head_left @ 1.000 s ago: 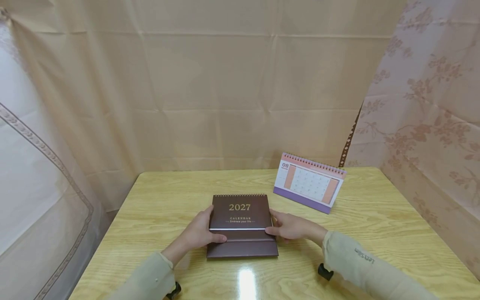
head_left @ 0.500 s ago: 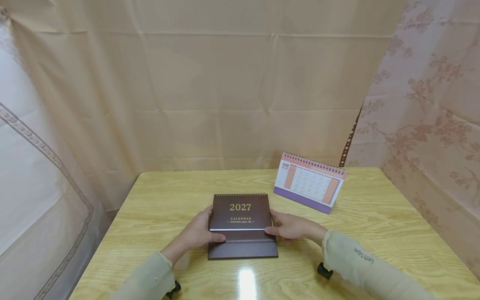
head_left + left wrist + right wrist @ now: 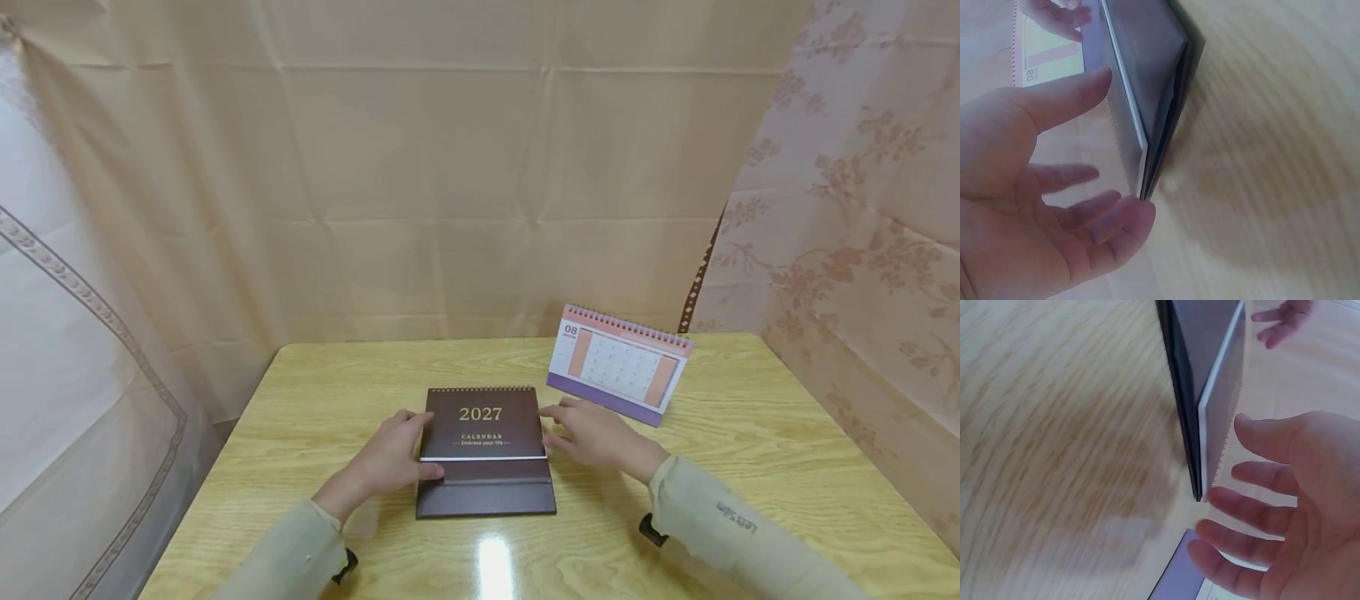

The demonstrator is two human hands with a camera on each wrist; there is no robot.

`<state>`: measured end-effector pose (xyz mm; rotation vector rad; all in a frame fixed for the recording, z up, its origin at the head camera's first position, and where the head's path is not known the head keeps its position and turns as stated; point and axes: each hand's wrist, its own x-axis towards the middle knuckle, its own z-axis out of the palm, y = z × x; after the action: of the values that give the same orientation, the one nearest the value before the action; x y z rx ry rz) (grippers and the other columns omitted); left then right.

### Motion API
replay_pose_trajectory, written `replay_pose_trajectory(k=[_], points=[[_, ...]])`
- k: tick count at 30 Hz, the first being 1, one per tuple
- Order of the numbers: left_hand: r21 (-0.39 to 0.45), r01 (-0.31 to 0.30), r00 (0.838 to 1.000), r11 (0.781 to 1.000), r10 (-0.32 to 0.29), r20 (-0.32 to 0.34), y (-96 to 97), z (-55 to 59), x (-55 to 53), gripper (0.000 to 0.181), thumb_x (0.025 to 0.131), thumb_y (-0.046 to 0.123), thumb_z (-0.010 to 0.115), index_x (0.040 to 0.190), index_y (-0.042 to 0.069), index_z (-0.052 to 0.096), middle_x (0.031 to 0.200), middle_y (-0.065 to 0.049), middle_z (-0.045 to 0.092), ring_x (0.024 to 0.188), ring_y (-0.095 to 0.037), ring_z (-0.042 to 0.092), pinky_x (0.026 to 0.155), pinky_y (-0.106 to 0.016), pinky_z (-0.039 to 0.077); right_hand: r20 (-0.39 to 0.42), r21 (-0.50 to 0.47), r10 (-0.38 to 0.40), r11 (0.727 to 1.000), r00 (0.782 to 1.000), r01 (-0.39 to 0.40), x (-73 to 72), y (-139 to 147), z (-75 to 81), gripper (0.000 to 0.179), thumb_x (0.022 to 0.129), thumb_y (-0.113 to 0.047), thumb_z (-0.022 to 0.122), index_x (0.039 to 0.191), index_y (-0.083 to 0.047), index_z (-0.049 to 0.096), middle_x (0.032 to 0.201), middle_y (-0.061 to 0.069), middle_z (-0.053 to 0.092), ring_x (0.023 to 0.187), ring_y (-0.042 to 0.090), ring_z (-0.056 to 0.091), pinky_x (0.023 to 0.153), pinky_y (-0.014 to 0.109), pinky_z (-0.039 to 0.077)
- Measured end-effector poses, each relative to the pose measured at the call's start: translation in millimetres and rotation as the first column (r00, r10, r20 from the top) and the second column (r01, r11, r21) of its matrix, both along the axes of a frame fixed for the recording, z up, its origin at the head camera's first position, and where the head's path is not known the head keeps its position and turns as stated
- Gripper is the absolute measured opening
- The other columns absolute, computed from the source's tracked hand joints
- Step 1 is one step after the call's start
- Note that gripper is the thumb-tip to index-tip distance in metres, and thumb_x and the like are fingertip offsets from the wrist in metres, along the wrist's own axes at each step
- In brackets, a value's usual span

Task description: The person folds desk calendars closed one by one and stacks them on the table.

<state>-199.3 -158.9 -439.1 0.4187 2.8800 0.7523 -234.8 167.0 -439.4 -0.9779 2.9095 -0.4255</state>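
Observation:
A dark brown 2027 desk calendar (image 3: 482, 429) lies low on the wooden table, its spiral edge at the back and its folded stand flap toward me. At its left edge is my left hand (image 3: 386, 454), fingers spread and loose; in the left wrist view a fingertip of this hand (image 3: 1054, 194) is at the calendar's corner, though whether it touches is hard to tell. My right hand (image 3: 600, 437) is beside the right edge. The right wrist view shows that hand (image 3: 1285, 506) with its fingers parted and nothing gripped.
A second desk calendar (image 3: 618, 367), white and pink with a purple base and "08" on its page, stands tilted at the back right. Beige curtain (image 3: 480, 183) hangs behind the table (image 3: 337, 375), floral cloth (image 3: 862, 250) to the right.
Both hands have loosened from the brown calendar; the right moved off to the right, and the left thumb drew back leftward. The brown calendar shifted slightly right earlier, then stayed still.

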Motion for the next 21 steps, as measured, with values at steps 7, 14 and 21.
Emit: replay_pose_trajectory(k=[7, 14, 21], points=[[-0.066, 0.1, 0.994, 0.993, -0.102, -0.037, 2.7, 4.0, -4.2, 0.068, 0.085, 0.028, 0.084, 0.141, 0.001, 0.057, 0.143, -0.022, 0.052, 0.13, -0.039, 0.05, 0.11, -0.054, 0.039, -0.084, 0.026, 0.102, 0.995, 0.991, -0.1, -1.4, -3, -8.8, 0.049, 0.094, -0.031, 0.074, 0.131, 0.0, 0.065, 0.131, 0.021, 0.061, 0.119, 0.037, 0.059, 0.099, 0.052, 0.05], [-0.072, 0.19, 0.982, 0.979, -0.19, 0.006, 1.3, -4.0, -10.5, 0.058, 0.089, 0.029, 0.08, 0.138, 0.005, 0.061, 0.15, -0.022, 0.047, 0.139, -0.041, 0.042, 0.115, -0.056, 0.032, -0.01, 0.054, 0.152, 0.987, 0.988, -0.151, 2.3, -6, -7.6, 0.059, 0.093, -0.036, 0.075, 0.137, 0.0, 0.06, 0.145, 0.028, 0.05, 0.133, 0.044, 0.048, 0.107, 0.057, 0.041], [-0.094, 0.213, 0.977, 0.973, -0.213, 0.012, 3.0, -9.2, -12.9, 0.054, 0.089, 0.028, 0.08, 0.135, 0.004, 0.063, 0.148, -0.022, 0.049, 0.137, -0.042, 0.044, 0.114, -0.055, 0.033, 0.047, 0.063, 0.155, 0.985, 0.987, -0.158, 1.0, -6, -8.2, 0.063, 0.091, -0.034, 0.077, 0.14, 0.0, 0.057, 0.148, 0.027, 0.047, 0.135, 0.044, 0.046, 0.109, 0.057, 0.039]])
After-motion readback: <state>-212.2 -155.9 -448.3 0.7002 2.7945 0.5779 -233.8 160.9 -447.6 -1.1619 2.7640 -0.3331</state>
